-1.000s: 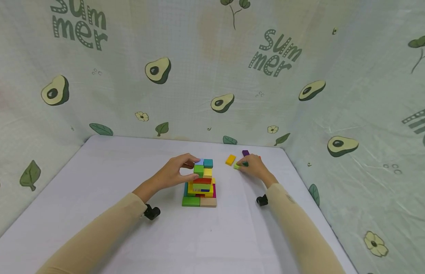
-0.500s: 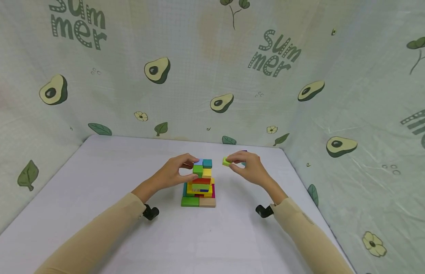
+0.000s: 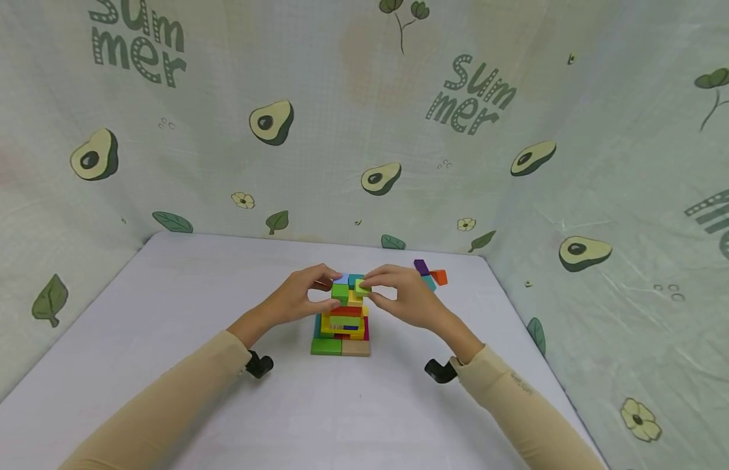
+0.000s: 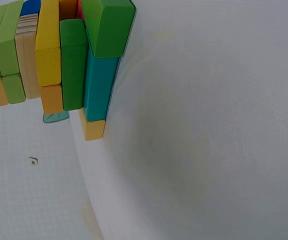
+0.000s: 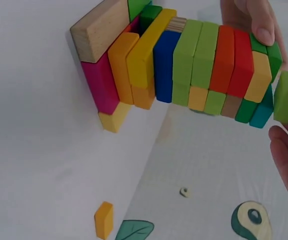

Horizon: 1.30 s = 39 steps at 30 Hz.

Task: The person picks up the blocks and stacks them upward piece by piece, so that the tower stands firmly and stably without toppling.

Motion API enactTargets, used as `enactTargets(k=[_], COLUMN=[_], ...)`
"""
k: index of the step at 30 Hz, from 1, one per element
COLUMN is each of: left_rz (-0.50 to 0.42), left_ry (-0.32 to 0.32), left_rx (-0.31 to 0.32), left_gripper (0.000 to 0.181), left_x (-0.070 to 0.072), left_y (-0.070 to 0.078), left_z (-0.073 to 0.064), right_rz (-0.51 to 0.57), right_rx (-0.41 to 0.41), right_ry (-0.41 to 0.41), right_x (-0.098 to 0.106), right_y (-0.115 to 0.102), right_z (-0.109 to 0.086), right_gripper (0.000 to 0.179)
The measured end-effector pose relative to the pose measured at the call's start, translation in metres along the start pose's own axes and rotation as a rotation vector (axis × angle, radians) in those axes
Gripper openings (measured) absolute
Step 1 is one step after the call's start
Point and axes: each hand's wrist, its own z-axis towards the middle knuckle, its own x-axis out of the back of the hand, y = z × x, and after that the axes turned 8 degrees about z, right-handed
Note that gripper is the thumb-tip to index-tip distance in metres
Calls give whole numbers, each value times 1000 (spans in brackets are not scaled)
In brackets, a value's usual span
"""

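A tower of coloured wooden blocks (image 3: 346, 311) stands upright on the white table, wider at its base than at its top. My left hand (image 3: 298, 295) grips the top from the left, its thumb by a green block (image 3: 339, 292) and its fingers round behind. Between thumb and fingers, my right hand (image 3: 408, 297) pinches a light green block (image 5: 285, 97) at the tower's upper right. That block is right beside the topmost layer and overlaps it in the head view. In the left wrist view, the tower's left side (image 4: 74, 65) shows, and most of the hand is out of frame.
Behind the right hand lie a purple block (image 3: 421, 267), an orange-red block (image 3: 440, 277) and a teal block (image 3: 429, 282). A yellow-orange block (image 5: 104, 220) lies apart on the table. Printed cloth (image 3: 323, 196) hangs along the table's back and right edges.
My right hand has picked up the light green block from the loose ones and carried it left to the tower's top. The left hand has stayed on the tower.
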Motion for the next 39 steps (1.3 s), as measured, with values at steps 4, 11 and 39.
enactTargets(k=[4,11,39], left_rz=[-2,2,0], left_ry=[-9,1,-15], left_rx=[-4,-19,25], left_gripper=[49,50,49], left_x=[0,1,1], left_y=[0,0,0], left_z=[0,0,1], right_rz=[-5,0,3], right_rx=[21,73,-13], right_ry=[-6,-17,81], right_x=[-6,-11,6], right_y=[-1,-2,24], right_z=[1,4,-8], right_gripper=[25,22,30])
